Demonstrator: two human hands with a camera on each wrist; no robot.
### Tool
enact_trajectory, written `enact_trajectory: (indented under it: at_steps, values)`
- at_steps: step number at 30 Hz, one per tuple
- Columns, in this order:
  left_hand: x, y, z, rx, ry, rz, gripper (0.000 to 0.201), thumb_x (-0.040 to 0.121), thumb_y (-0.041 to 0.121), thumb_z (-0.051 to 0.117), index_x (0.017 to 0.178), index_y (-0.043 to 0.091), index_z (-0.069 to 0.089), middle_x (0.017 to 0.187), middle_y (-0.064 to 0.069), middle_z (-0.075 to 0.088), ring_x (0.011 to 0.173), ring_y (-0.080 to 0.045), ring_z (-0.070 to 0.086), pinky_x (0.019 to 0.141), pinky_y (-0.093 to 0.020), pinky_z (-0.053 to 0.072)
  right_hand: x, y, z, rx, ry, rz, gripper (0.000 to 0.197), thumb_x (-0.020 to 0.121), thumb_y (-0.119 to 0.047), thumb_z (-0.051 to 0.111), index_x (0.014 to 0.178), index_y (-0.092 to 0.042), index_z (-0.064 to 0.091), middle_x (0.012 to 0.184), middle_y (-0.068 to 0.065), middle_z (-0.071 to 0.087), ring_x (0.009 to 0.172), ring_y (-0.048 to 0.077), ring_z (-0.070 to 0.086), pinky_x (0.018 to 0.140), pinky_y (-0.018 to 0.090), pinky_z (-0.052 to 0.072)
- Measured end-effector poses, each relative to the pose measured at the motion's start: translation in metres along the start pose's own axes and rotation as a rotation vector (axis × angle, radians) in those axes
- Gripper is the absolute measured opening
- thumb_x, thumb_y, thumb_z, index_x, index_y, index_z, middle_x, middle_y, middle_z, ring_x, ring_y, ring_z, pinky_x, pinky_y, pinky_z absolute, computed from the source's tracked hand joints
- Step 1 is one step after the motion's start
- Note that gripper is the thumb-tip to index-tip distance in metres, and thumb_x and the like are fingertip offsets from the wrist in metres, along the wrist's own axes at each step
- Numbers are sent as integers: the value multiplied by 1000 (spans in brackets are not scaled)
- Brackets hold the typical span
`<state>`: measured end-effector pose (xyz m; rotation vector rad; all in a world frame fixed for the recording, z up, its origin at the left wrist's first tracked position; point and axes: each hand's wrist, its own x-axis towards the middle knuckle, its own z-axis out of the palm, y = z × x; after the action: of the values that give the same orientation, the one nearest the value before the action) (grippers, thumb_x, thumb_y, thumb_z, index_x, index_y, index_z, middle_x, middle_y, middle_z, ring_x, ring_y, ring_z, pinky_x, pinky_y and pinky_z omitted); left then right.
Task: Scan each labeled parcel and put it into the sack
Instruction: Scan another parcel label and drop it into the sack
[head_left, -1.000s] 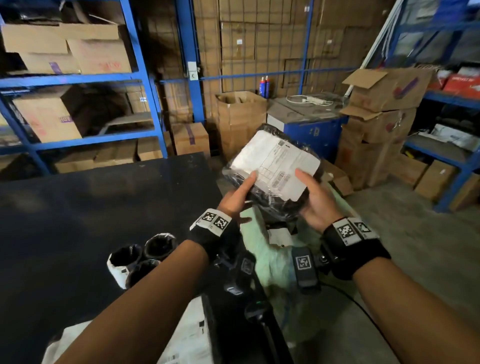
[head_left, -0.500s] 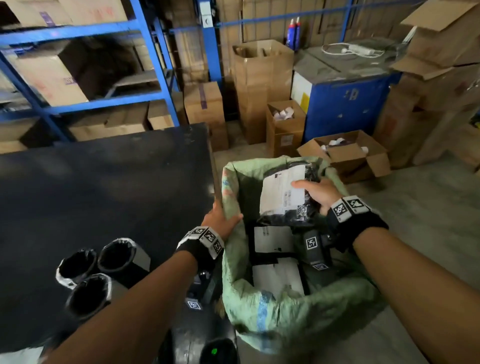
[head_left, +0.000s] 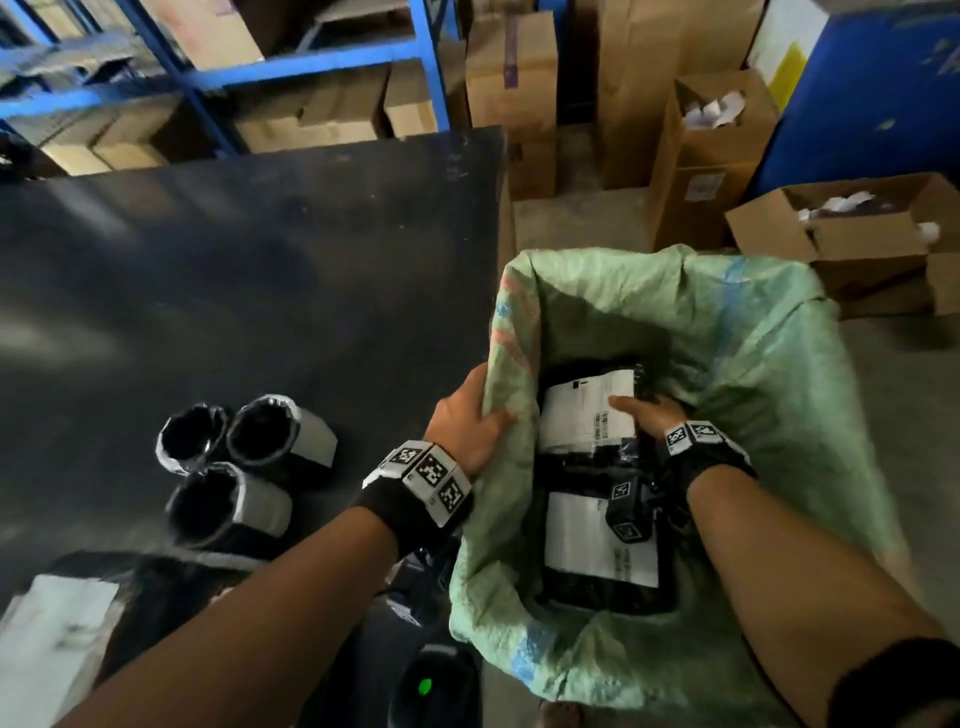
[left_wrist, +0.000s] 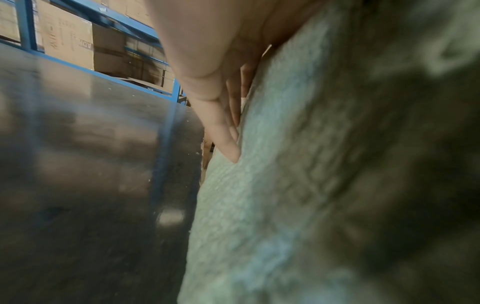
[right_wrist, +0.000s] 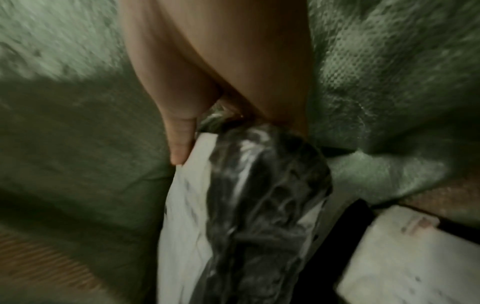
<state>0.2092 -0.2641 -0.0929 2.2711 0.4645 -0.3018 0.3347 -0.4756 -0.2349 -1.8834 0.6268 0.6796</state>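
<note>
A green woven sack (head_left: 727, 332) stands open beside the black table (head_left: 260, 260). My left hand (head_left: 470, 423) grips the sack's left rim (left_wrist: 259, 185), thumb inside and fingers outside. My right hand (head_left: 641, 415) is down inside the sack and holds a black plastic-wrapped parcel (head_left: 587, 415) with a white label; the right wrist view shows thumb and fingers pinching the parcel (right_wrist: 246, 195) by its top. Another labeled black parcel (head_left: 597, 551) lies lower in the sack. Three black labeled rolls (head_left: 239, 467) stand on the table to my left.
A flat white-labeled parcel (head_left: 57, 639) lies at the table's near left corner. A scanner with a green light (head_left: 426, 686) sits below my left arm. Open cardboard boxes (head_left: 857, 234) stand on the floor behind the sack, blue shelving (head_left: 311, 67) behind the table.
The parcel went from held up in both hands down into the sack. My left hand let go of it and took the sack's rim; my right hand has pushed it deeper.
</note>
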Motion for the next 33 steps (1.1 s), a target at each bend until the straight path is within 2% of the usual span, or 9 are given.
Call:
enact_trajectory:
  at_steps: [3,7,9,15,20,23,26,30,33]
  values:
    - [0,-1,0,-10,-5,-8,56,94,21,55,146,28,36,133,-3,59,121,-24,54,91,-25,38,12,2,-3,-37,76,-11,79,80,-30,74,142,1,37,144,20,45,127,37,50,103,42,43]
    - [0,-2,1,-46,-16,-8,55,94,21,55,145,27,37,132,-3,59,120,-24,56,98,-32,43,12,7,-3,-259,140,6,57,86,-16,64,134,7,44,136,22,52,122,38,53,100,40,45]
    - [0,-2,1,-57,-20,-3,54,95,21,55,145,27,36,132,-3,59,120,-23,55,96,-31,42,4,4,-1,-390,124,-1,45,88,-12,57,128,6,50,132,21,55,119,36,55,97,37,47]
    - [-1,1,1,-41,-21,12,56,95,24,54,147,27,33,134,-5,58,120,-25,56,87,-25,39,-39,-34,0,-618,-40,-99,53,86,-30,67,127,2,56,137,18,54,123,34,52,97,33,43]
    - [-6,2,-3,110,-16,94,56,94,38,54,143,19,35,131,-12,59,118,-31,58,96,-36,48,-110,-82,-7,-581,-9,-325,47,87,-33,66,117,2,60,115,13,62,100,29,58,70,28,42]
    - [-19,-4,-17,212,-82,195,61,90,48,57,139,16,37,128,-12,59,115,-31,59,97,-44,49,-171,-101,-7,-631,73,-481,47,91,-31,60,129,-4,54,132,14,55,121,30,52,91,31,41]
    - [-38,-14,-42,349,-161,203,60,91,53,54,134,12,47,124,-11,62,113,-30,60,93,-37,50,-232,-109,3,-657,119,-593,56,90,-37,60,138,-11,46,143,10,47,130,27,45,100,32,37]
    - [-73,-47,-88,534,-265,202,57,88,56,57,109,4,64,97,-14,68,101,-30,66,85,-34,50,-302,-100,41,-675,162,-684,53,87,-39,63,131,-13,52,136,10,53,124,26,50,98,33,39]
    - [-98,-83,-137,527,-232,201,54,87,57,56,97,5,66,72,-3,60,88,-26,65,85,-33,50,-340,-88,91,-674,108,-692,49,85,-41,64,126,-16,55,128,7,58,118,24,55,92,30,41]
